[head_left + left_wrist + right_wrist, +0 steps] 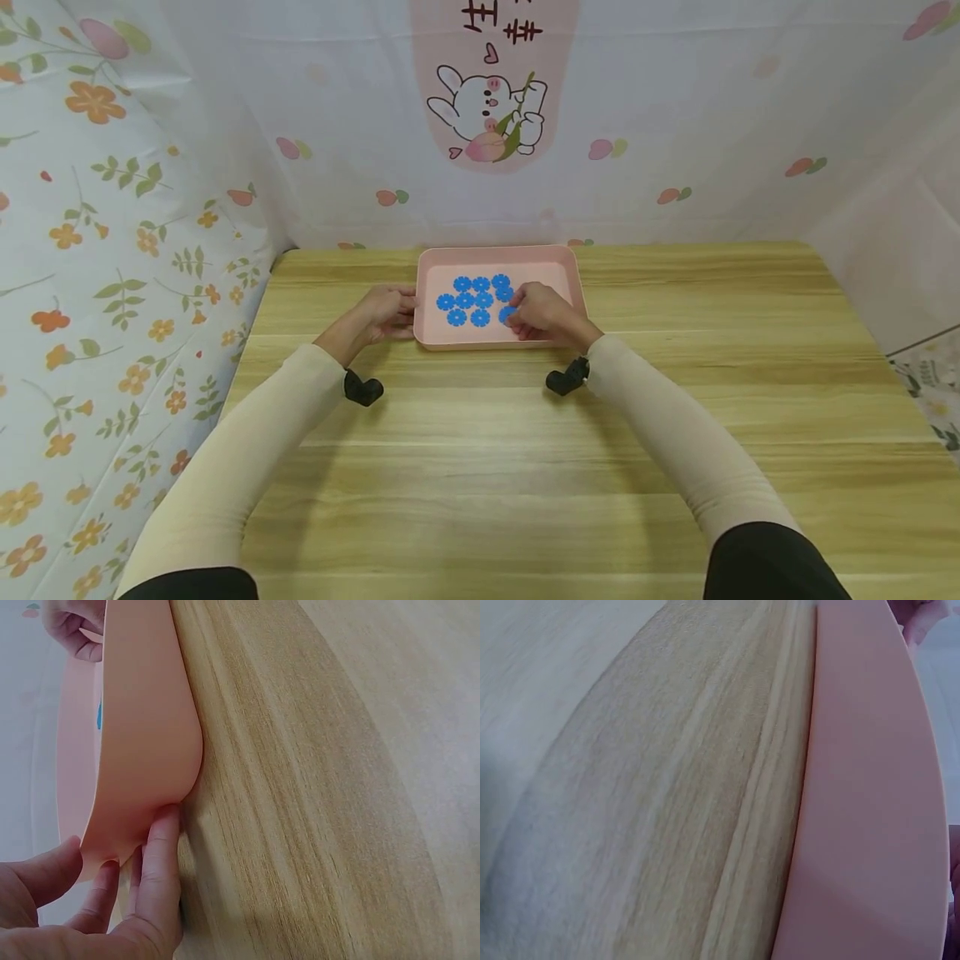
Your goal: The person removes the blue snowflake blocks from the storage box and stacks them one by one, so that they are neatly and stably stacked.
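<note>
A shallow pink tray (pixel 495 344) stands at the far edge of the table, with several blue flower-shaped discs (pixel 480 317) lying loosely grouped inside. My left hand (pixel 387 312) is at the tray's left end; in the left wrist view its extended fingers (pixel 160 855) touch the outer wall and the thumb is by the rim. Over the right half of the tray, my right hand (pixel 546 311) has its fingers curled and pinches one blue disc (pixel 506 315) at its edge. That disc is partly hidden by the hand. The right wrist view shows mainly the tray's front wall (pixel 870 780).
The tray rests on a wood-grain table (pixel 480 467). Behind it hangs a white cloth (pixel 337 108) with fruit prints and a rabbit drawing; a flowered cloth (pixel 112 275) covers the left side. Black wrist cameras (pixel 567 377) sit below both hands.
</note>
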A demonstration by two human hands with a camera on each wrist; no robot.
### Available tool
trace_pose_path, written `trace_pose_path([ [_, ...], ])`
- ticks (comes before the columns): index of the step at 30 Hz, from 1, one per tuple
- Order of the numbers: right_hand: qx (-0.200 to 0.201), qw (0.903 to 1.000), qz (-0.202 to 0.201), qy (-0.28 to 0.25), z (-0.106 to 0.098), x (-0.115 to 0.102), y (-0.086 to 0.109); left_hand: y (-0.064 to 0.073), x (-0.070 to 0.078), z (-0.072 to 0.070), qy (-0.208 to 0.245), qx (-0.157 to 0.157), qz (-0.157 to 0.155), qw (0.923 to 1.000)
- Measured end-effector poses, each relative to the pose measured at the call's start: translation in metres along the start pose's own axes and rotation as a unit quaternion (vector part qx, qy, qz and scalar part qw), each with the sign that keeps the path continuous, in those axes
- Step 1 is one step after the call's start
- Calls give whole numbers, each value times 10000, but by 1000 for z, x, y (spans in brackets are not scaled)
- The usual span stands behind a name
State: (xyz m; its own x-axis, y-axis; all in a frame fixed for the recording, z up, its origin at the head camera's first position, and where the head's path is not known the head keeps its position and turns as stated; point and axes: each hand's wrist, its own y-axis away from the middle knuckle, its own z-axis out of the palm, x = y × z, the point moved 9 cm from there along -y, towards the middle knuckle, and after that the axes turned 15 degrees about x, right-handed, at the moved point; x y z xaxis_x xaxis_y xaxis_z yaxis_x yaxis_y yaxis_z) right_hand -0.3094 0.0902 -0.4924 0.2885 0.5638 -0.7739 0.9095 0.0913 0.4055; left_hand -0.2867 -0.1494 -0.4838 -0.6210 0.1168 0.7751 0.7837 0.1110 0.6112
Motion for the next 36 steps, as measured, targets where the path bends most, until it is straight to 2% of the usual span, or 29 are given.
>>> trace_pose_path([
  [10, -115, 9984, -399, 374, -5, -7, 4, -5, 0, 1, 61, 84, -1, 9999],
  [14, -39, 9980, -590, 236, -13, -10, 2, -6, 0, 1, 82, 122, -17, 9999],
  [21, 217, 9963, -739, -384, -36, -15, -5, -5, 0, 0, 7, 103, 16, 9999],
  [27, 472, 9903, -905, -946, -58, -20, -6, -3, -1, 1, -23, 73, 54, 10000],
  [36, 1178, 9766, -429, -1749, -98, -3, -6, -1, -2, 0, -14, 106, 50, 9999],
])
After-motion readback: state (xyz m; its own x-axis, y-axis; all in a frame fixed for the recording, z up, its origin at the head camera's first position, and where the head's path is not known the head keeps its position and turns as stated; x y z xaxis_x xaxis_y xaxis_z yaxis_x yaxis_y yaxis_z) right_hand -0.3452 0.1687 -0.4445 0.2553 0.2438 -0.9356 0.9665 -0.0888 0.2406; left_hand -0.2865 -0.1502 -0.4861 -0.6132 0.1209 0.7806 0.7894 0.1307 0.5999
